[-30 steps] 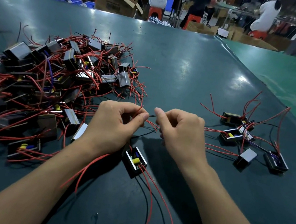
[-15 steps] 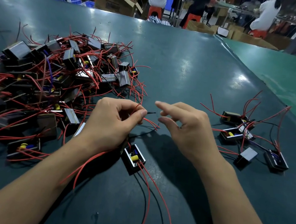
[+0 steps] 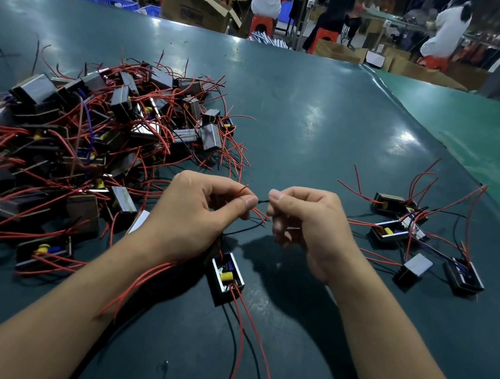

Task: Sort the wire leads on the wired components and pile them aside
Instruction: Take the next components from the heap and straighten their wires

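A small black box component (image 3: 226, 278) with a yellow part inside lies on the dark green table (image 3: 314, 127) just below my hands. Red and black leads trail from it toward me. My left hand (image 3: 197, 214) pinches red leads between thumb and forefinger. A short black lead end (image 3: 262, 201) spans the gap to my right hand (image 3: 304, 225), whose thumb and forefinger pinch its tip. A large tangled heap of components (image 3: 83, 142) with red leads fills the left. A small group of components (image 3: 420, 240) lies spread at the right.
The table's right edge meets a lighter green surface (image 3: 487, 141). Beyond the far edge stand cardboard boxes (image 3: 196, 7), blue crates and orange stools, with people seated facing away.
My right hand, which had let go and opened half a second ago, has come back and pinched the black lead end again. My left hand kept its grip on the red leads.
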Tool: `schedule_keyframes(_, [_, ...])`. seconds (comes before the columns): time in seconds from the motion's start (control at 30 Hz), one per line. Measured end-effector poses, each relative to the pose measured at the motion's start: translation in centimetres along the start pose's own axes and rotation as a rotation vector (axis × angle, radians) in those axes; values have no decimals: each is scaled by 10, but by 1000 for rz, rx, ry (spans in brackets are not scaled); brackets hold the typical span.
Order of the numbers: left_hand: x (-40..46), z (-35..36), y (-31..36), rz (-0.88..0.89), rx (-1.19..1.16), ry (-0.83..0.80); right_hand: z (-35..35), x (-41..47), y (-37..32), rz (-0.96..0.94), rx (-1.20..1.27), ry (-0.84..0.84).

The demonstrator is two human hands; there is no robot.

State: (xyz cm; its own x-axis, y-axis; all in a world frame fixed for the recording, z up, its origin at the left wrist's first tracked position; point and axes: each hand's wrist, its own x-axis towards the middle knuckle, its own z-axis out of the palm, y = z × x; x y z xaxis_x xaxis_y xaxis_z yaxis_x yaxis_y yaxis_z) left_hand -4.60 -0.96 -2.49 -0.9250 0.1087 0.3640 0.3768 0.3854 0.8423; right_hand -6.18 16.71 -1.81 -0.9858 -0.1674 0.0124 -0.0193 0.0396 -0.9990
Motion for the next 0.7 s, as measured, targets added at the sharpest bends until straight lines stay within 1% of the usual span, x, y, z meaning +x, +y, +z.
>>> schedule_keyframes(0.03, [1, -2, 0, -20, -26, -2, -1, 0, -1, 39, 25, -22])
schedule_keyframes(0.07, [2, -5, -1, -52, -57, -7, -2, -1, -2, 34, 4, -31])
schedule_keyframes(0.13, [6, -11, -2, -97, -104, 10, -5, -1, -2, -30, -80, -11])
schedule_keyframes(0.23, [10, -18, -4, -85, -64, 177, -11, 0, -2, -82, -152, 42])
schedule_keyframes(0.3, [9, -19, -5, -113, -26, 227, -14, 0, -3, -101, -204, 70])
schedule_keyframes(0.47, [9, -20, -12, -293, 33, 69, -15, -2, -5, -99, -287, 68])
schedule_keyframes(0.6, [10, -17, -9, -342, -46, 3, -16, -2, -6, -75, -283, 47])
schedule_keyframes(0.7, [8, -12, -5, -362, -108, -71, -16, -1, -6, -57, -300, 62])
